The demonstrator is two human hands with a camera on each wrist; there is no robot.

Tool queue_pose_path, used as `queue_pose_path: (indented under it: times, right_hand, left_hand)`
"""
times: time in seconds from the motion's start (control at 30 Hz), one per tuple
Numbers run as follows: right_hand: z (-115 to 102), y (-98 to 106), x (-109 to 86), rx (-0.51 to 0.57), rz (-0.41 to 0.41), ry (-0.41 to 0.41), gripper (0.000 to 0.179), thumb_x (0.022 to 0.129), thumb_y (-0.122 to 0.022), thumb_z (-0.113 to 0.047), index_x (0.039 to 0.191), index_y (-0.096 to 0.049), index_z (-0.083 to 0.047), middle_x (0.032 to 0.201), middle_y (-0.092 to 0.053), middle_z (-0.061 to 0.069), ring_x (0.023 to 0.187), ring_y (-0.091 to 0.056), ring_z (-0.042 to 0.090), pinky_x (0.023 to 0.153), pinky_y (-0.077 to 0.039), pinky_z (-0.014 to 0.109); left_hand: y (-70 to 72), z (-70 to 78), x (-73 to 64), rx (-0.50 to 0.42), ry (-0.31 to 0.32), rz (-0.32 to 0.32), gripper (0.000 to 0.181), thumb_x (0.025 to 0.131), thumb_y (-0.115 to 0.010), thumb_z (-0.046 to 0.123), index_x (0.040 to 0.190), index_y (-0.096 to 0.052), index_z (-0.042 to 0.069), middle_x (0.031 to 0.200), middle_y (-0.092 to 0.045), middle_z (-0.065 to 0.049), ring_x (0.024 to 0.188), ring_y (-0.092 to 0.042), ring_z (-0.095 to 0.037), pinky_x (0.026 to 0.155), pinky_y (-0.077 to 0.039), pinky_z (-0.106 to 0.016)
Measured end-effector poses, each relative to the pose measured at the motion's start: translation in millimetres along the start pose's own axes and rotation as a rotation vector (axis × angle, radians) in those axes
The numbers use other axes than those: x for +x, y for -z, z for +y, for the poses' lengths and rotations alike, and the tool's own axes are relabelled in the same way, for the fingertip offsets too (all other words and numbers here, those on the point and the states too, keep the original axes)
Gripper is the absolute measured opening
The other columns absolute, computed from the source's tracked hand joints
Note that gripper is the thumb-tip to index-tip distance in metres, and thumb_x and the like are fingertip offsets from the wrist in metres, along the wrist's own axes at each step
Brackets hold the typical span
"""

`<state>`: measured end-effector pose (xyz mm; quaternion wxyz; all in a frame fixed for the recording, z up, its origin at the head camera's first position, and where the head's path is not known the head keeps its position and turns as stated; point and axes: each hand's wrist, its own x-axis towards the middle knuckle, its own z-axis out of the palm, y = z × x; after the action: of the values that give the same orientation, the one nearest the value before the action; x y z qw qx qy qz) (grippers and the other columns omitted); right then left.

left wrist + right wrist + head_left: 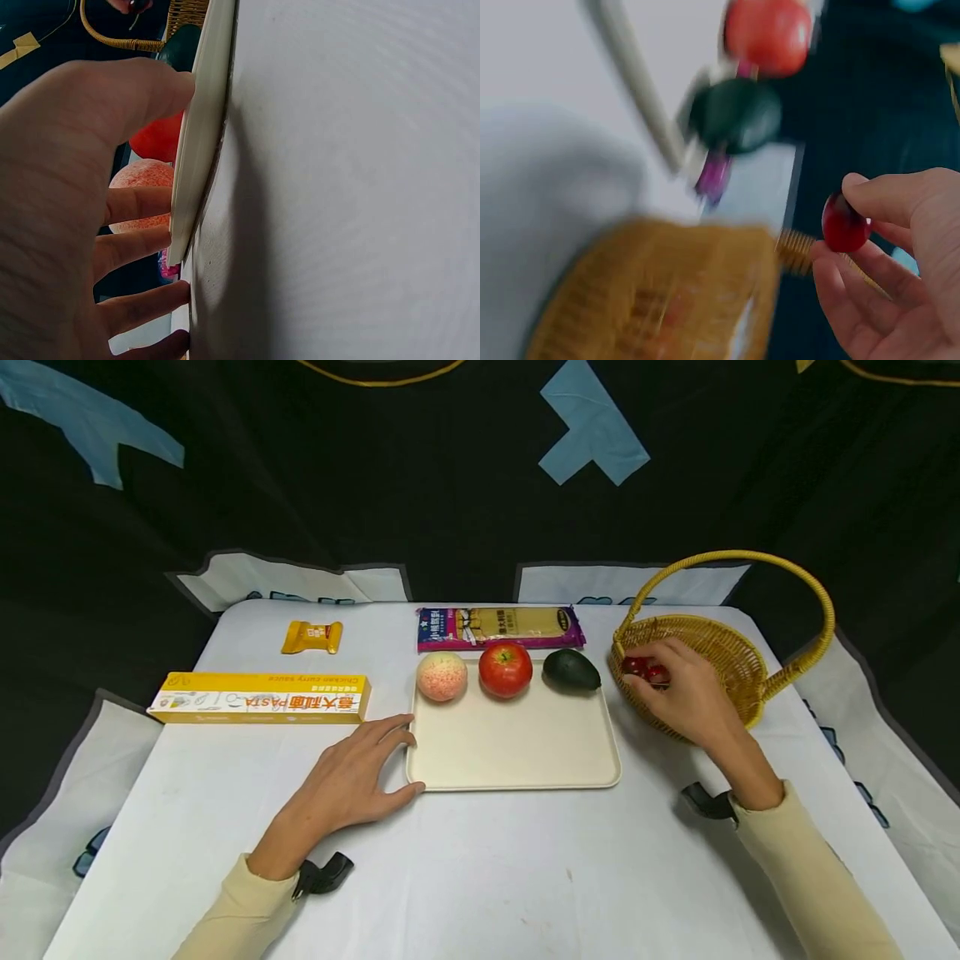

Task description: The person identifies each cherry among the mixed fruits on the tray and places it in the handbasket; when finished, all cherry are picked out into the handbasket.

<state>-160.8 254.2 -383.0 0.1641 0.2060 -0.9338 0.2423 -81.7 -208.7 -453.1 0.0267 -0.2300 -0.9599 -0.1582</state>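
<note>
My right hand (686, 693) is over the left part of a wicker basket (731, 652) and pinches a shiny dark red cherry (846, 223) between thumb and fingertips. In the head view red cherries (635, 666) show at those fingertips. My left hand (348, 777) rests at the left end of a cream tray (517, 752), its fingers spread and fairly straight. Its thumb (161, 86) touches the tray's front side. Along the tray's back edge sit a speckled peach (442, 677), a red apple (506, 670) and a dark green avocado (572, 671).
Behind the tray lies a purple pasta packet (498, 627). A yellow and white pasta box (262, 698) lies to the left, with a small golden wrapped snack (312, 637) behind it. The basket's tall arched handle (750, 557) rises at the right. A dark curtain (450, 477) hangs behind the table.
</note>
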Motion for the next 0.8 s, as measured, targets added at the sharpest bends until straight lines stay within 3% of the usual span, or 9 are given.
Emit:
queue_pose_path:
  times: [0.13, 0.33, 0.53, 0.8]
  right_hand:
    - [32, 10, -3.2, -0.056, 0.0, -0.098, 0.037, 0.091, -0.086, -0.01, 0.125, -0.073, 0.0, 0.123, -0.07, 0.022, 0.106, -0.07, 0.045, 0.086, -0.059, 0.062]
    - [63, 9, -7.8, -0.085, -0.07, -0.153, 0.037, 0.093, -0.082, -0.008, 0.126, -0.071, 0.004, 0.123, -0.069, 0.027, 0.106, -0.067, 0.047, 0.088, -0.056, 0.064]
    - [81, 10, -7.4, -0.088, -0.146, -0.184, 0.035, 0.095, -0.08, -0.006, 0.126, -0.069, 0.007, 0.119, -0.067, 0.029, 0.1, -0.067, 0.043, 0.082, -0.057, 0.059]
    - [92, 9, -2.4, -0.143, -0.243, -0.244, 0.037, 0.097, -0.078, -0.01, 0.13, -0.068, 0.003, 0.122, -0.067, 0.029, 0.108, -0.065, 0.044, 0.09, -0.054, 0.064]
  left_hand:
    - [0.1, -0.7, 0.2, 0.006, 0.003, 0.0, 0.058, 0.088, -0.08, 0.058, 0.128, -0.068, 0.019, 0.164, -0.05, -0.003, 0.144, -0.053, -0.03, 0.099, -0.056, -0.057]
    - [-0.5, -1.5, -0.3, 0.008, 0.013, -0.007, 0.058, 0.088, -0.08, 0.059, 0.129, -0.068, 0.019, 0.164, -0.049, -0.003, 0.144, -0.053, -0.03, 0.099, -0.057, -0.057]
    - [-1.2, 0.2, -0.1, 0.0, 0.015, -0.007, 0.058, 0.088, -0.08, 0.058, 0.129, -0.068, 0.019, 0.164, -0.049, -0.003, 0.145, -0.052, -0.03, 0.1, -0.056, -0.058]
    - [-0.2, 0.3, 0.2, -0.001, 0.013, -0.006, 0.058, 0.088, -0.08, 0.058, 0.129, -0.068, 0.019, 0.164, -0.049, -0.004, 0.144, -0.053, -0.03, 0.101, -0.056, -0.057]
